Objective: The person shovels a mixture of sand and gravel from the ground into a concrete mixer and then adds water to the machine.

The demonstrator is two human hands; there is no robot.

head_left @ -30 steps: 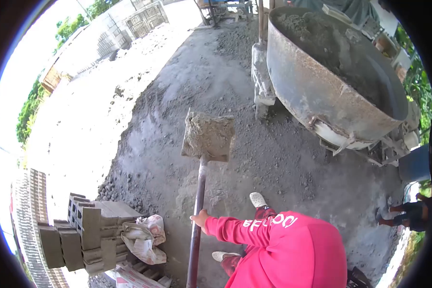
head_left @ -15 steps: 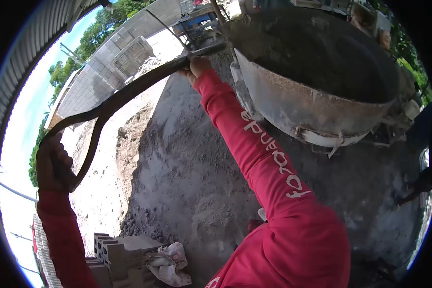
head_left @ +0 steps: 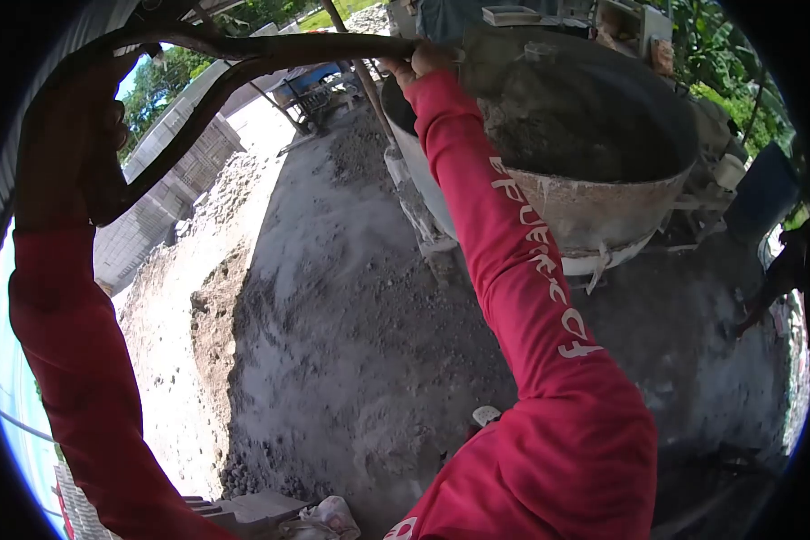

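At the upper left, my left hand [head_left: 90,135] is wrapped round the forked end grip of a dark shovel handle [head_left: 310,51]. My right hand [head_left: 427,61], fingers closed, holds the same handle farther along, by the left rim of a big round metal drum [head_left: 603,193]. The handle lies roughly level across the top of the view, and the tool's far end cannot be made out. Inside the drum is a dark grey mix [head_left: 567,117].
Grey sand and gravel [head_left: 360,315] slope below my arms. Grey blocks [head_left: 261,508] and a white sack [head_left: 333,517] lie at the bottom. A block wall [head_left: 166,171] stands at left, a pole [head_left: 360,72] beside the drum. Another person's arm [head_left: 769,292] shows at right.
Both hands have risen in view with the shovel handle, which now lies more level. My right hand has shifted right, over the drum's edge. The view has shifted too.
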